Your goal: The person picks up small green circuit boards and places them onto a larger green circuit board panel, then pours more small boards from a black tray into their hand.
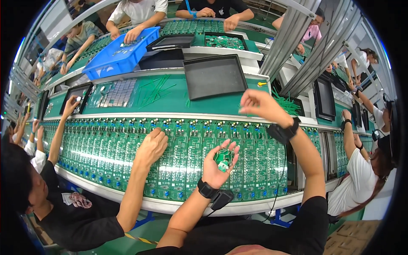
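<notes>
My left hand (219,165) is palm up over the row of green circuit boards (174,163), its fingers curled around a few small green circuit boards (223,158) with thin leads and a pale part. My right hand (261,105) hovers above the rail at the far edge of the board row. Its fingers are loosely bent and apart, and nothing shows between them. Nearest to it are the black tray (215,76) and the green sticks (287,104). Both my wrists carry black bands with small black devices.
A co-worker's hand (153,146) reaches over the boards to my left. Beyond the rail, a green bench holds silvery packed parts (114,92) and loose green strips (157,90). Behind stands a blue bin (121,53). Metal posts (289,46) rise at the right. A black cable (278,187) hangs by my right arm.
</notes>
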`<state>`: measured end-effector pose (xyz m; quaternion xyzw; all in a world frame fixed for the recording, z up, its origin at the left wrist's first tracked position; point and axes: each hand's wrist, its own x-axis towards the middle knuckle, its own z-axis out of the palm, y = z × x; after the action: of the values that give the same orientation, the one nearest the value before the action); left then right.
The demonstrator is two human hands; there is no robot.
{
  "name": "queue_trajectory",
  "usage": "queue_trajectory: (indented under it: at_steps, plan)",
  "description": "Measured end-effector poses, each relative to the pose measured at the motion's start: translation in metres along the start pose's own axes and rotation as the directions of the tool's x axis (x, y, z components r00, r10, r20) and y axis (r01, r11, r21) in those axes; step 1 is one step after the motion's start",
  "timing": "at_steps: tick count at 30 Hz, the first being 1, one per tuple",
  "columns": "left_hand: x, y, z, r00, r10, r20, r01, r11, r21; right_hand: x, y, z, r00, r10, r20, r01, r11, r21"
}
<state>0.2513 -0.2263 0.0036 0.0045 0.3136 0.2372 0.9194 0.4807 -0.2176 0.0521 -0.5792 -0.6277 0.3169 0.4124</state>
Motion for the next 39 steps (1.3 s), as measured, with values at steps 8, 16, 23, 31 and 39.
queue_trajectory:
  at_steps: [8, 16, 23, 31, 39]
  plan:
    - [0.012, 0.007, -0.022, 0.999, -0.038, 0.01, 0.039, 0.999, -0.025, 0.002, -0.022, 0.049, 0.895, -0.293, 0.338, 0.335, 0.939, -0.074]
    - [0.017, -0.002, -0.029, 0.985, -0.15, 0.082, 0.152, 0.988, -0.024, 0.08, 0.08, 0.021, 0.955, -0.294, -0.027, 0.108, 0.432, -0.895]
    - [0.02, -0.007, -0.037, 0.986, -0.151, 0.07, 0.153, 0.988, -0.032, 0.101, 0.044, 0.005, 0.899, -0.437, -0.018, 0.181, 0.408, -0.895]
    - [0.024, -0.01, -0.038, 0.983, -0.167, 0.072, 0.171, 0.984, -0.049, 0.086, 0.07, 0.023, 0.901, -0.432, -0.044, 0.145, 0.395, -0.907]
    - [0.026, -0.008, -0.039, 0.981, -0.168, 0.092, 0.175, 0.982, -0.074, 0.058, 0.081, 0.013, 0.967, -0.175, -0.187, -0.015, 0.69, -0.724]
